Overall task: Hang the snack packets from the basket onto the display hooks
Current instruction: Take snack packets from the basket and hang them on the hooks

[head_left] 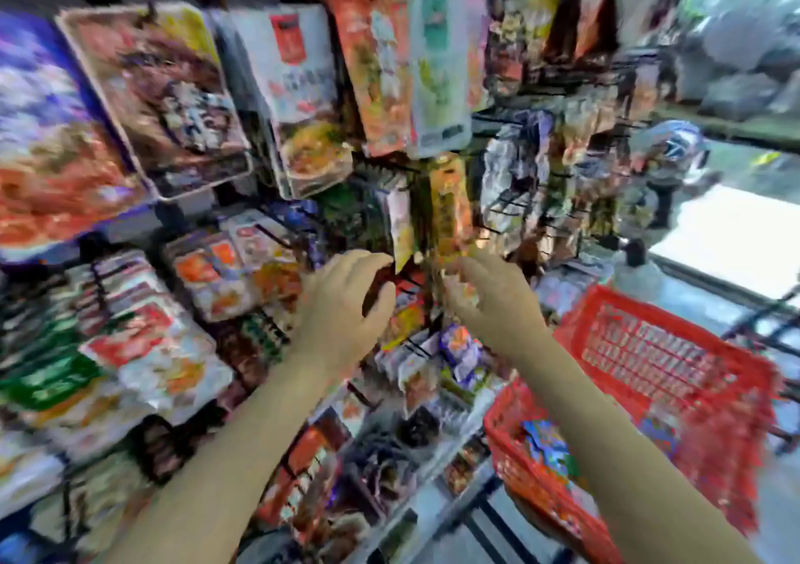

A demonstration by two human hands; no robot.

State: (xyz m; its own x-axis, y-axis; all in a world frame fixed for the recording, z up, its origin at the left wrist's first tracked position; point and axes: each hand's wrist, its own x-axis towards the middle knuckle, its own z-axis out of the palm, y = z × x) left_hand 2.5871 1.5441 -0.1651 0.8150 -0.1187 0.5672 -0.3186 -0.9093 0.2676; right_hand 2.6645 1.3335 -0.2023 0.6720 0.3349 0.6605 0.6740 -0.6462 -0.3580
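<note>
I see both hands raised at mid-frame against the display rack. My right hand (489, 295) pinches the lower edge of an orange-yellow snack packet (450, 208) hanging just above it. My left hand (342, 304) sits beside it, fingers loosely curled; blur hides whether it holds anything. The red basket (649, 347) sits lower right, with a blue packet (545, 438) inside.

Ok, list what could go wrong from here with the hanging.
1. Both the left hand and the right hand work at one crowded spot; neighbouring hanging packets could get knocked off their hooks.
2. The picture is blurred, so the hook itself cannot be made out; the packet hole may miss it.
3. The red basket sits tilted beside the right arm and could be bumped.
</note>
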